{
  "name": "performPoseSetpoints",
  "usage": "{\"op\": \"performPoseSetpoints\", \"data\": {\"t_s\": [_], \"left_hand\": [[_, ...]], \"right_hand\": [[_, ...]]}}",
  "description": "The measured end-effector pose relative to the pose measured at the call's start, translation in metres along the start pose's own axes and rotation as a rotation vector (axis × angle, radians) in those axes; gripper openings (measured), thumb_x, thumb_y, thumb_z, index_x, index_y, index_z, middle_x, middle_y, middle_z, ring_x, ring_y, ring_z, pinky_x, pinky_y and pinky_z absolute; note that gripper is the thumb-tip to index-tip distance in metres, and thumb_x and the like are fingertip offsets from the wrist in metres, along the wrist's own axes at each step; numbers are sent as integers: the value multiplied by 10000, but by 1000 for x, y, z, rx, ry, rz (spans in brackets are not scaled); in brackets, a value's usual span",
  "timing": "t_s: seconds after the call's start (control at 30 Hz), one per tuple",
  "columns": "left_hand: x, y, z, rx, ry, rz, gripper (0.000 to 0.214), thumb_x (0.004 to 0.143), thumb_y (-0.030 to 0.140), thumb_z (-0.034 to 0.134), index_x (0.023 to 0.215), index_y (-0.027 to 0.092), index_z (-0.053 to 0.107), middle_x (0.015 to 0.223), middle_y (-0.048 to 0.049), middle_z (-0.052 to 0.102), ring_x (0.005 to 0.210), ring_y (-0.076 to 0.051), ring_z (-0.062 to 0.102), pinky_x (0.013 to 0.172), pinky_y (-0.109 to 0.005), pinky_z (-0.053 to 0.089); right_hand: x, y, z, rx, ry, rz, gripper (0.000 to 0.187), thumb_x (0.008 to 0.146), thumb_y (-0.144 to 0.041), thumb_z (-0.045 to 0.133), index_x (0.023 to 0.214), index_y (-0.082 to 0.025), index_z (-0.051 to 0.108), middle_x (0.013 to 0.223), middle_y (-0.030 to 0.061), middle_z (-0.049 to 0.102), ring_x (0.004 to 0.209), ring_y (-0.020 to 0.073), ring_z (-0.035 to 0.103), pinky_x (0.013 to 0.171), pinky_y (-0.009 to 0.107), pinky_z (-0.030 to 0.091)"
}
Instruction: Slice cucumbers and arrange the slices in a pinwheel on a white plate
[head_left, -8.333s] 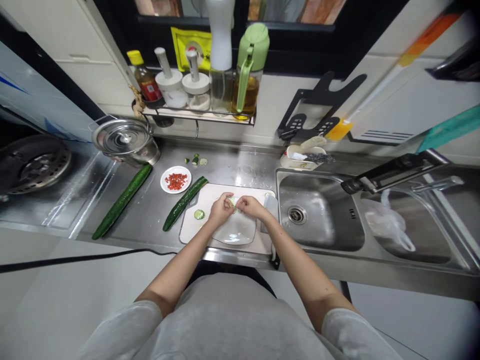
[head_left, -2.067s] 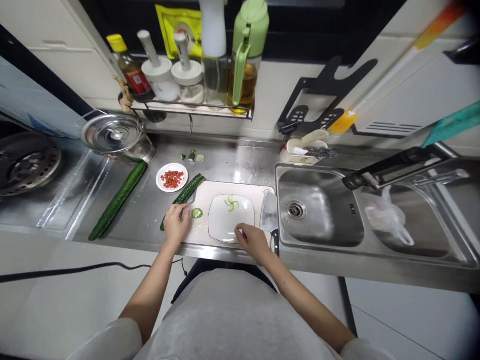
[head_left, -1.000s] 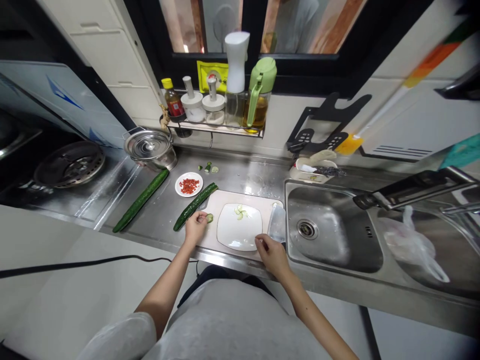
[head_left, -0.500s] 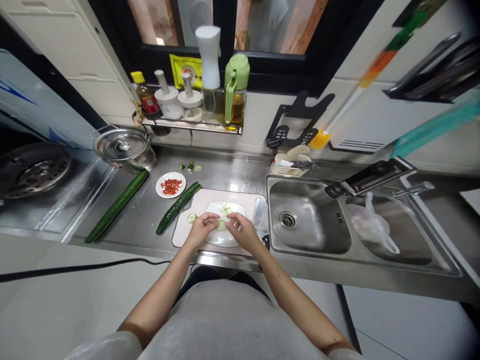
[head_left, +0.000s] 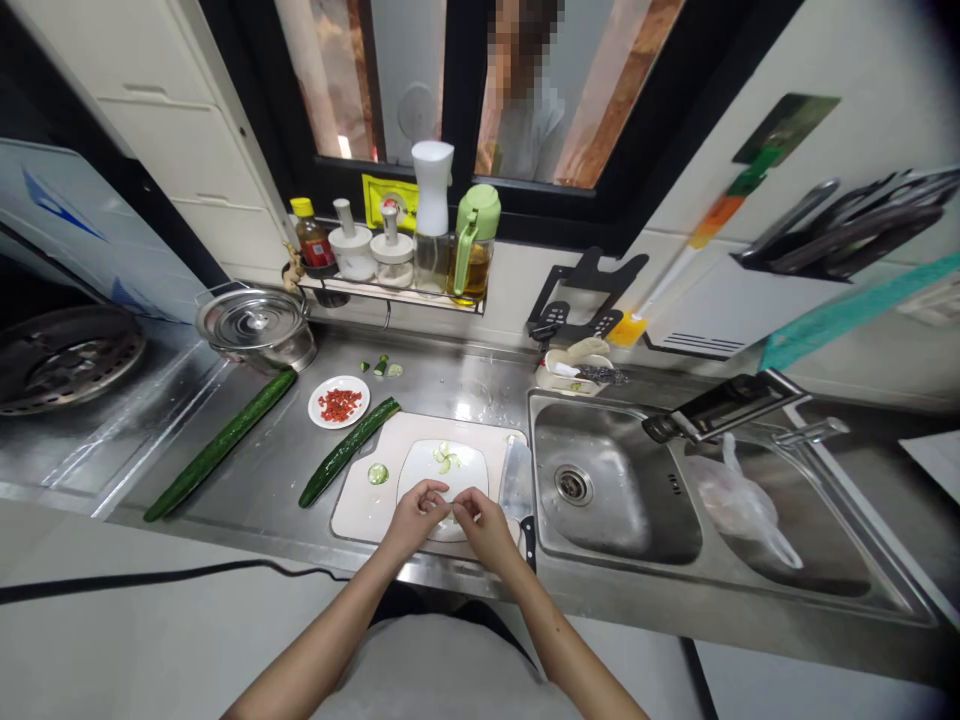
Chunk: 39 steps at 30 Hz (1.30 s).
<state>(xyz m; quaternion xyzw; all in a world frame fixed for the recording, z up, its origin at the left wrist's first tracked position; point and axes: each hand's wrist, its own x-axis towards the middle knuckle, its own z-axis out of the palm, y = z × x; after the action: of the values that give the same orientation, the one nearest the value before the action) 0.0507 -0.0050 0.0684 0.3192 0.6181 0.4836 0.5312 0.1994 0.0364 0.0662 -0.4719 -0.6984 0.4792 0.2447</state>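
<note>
My left hand [head_left: 415, 514] and my right hand [head_left: 481, 520] meet fingertip to fingertip over the near edge of a white square plate [head_left: 463, 468]. Both are closed in a pinch on a small pale cucumber slice, mostly hidden by the fingers. A few cucumber pieces [head_left: 445, 458] lie at the plate's far side. The plate rests on a pale cutting board [head_left: 358, 507], where one round slice [head_left: 378, 473] lies to the left. A long cucumber [head_left: 347, 452] leans on the board's left corner.
A cleaver [head_left: 516, 468] lies on the board's right edge, beside the sink [head_left: 622, 525]. On the steel counter are a second cucumber [head_left: 217, 446], a dish of red chilli [head_left: 339, 402], cucumber ends [head_left: 381, 367] and a lidded pot [head_left: 255, 325]. A bottle rack [head_left: 397, 255] hangs behind.
My left hand left the cucumber at the board's corner and my right hand left the board's near edge. Both came together over the plate, pinching a slice. The view tilted upward.
</note>
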Motion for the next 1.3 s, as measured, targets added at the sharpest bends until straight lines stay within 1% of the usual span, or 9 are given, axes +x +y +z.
{"op": "performPoseSetpoints", "data": {"t_s": [0.07, 0.13, 0.3, 0.4, 0.53, 0.7, 0.87, 1.07, 1.3], "left_hand": [[0, 1, 0, 5, 65, -25, 381, 632, 481, 708, 800, 162, 581, 637, 30, 537, 564, -82, 456, 568, -215, 343], [-1, 3, 0, 2, 75, -83, 439, 649, 585, 656, 708, 169, 530, 612, 25, 530, 538, -83, 443, 531, -214, 309], [-7, 13, -2, -66, -101, -389, 602, 664, 753, 515, 618, 153, 515, 616, -19, 558, 501, -77, 425, 470, -214, 159], [-8, 17, -2, -174, -144, -467, 589, 641, 727, 576, 714, 143, 583, 679, -14, 570, 522, -62, 428, 473, -204, 146], [-5, 18, -2, -247, -145, -480, 525, 607, 616, 692, 852, 158, 616, 717, 13, 545, 529, -41, 404, 476, -184, 162], [-2, 15, -1, -249, -121, -493, 490, 568, 565, 735, 762, 153, 553, 691, 27, 504, 503, -28, 369, 460, -188, 117], [1, 10, -2, -177, -116, -417, 505, 548, 578, 738, 654, 165, 466, 594, 55, 456, 471, -29, 333, 455, -192, 119], [7, 9, -3, -85, -121, -375, 504, 512, 582, 744, 618, 176, 465, 493, 70, 394, 440, -46, 321, 444, -201, 112], [9, 5, -3, -60, -100, -236, 541, 489, 611, 744, 586, 175, 440, 493, 79, 366, 460, -47, 310, 475, -202, 200]], "right_hand": [[2, 0, 0, 14, 40, -9, 128, 814, -301, 508, 769, -200, 571, 684, -13, 597, 636, 123, 520, 603, 236, 403], [3, -1, 1, 13, 66, -26, 132, 823, -308, 512, 767, -201, 567, 686, -11, 596, 644, 127, 524, 603, 236, 404], [5, -6, 0, -46, 79, -100, 138, 853, -299, 500, 796, -202, 579, 714, 2, 603, 683, 139, 537, 616, 242, 408], [5, -10, -1, -107, 67, -161, 135, 863, -282, 498, 806, -204, 592, 763, 19, 617, 734, 150, 543, 657, 255, 414], [4, -13, -4, -153, 15, -223, 139, 876, -271, 500, 818, -215, 613, 800, 26, 628, 779, 161, 545, 716, 278, 416], [5, -12, -3, -160, 13, -207, 120, 862, -239, 506, 816, -213, 613, 797, 25, 626, 762, 162, 542, 727, 286, 414], [3, -5, 2, -155, 18, -142, 136, 856, -260, 506, 765, -214, 596, 765, 22, 622, 735, 164, 545, 698, 278, 408], [2, 1, 5, -144, 0, -89, 133, 845, -264, 498, 768, -209, 592, 755, 29, 621, 738, 168, 554, 672, 271, 405], [4, -3, 7, -34, 12, -16, 165, 826, -300, 520, 714, -195, 581, 669, 2, 599, 646, 138, 522, 619, 249, 396]]}}
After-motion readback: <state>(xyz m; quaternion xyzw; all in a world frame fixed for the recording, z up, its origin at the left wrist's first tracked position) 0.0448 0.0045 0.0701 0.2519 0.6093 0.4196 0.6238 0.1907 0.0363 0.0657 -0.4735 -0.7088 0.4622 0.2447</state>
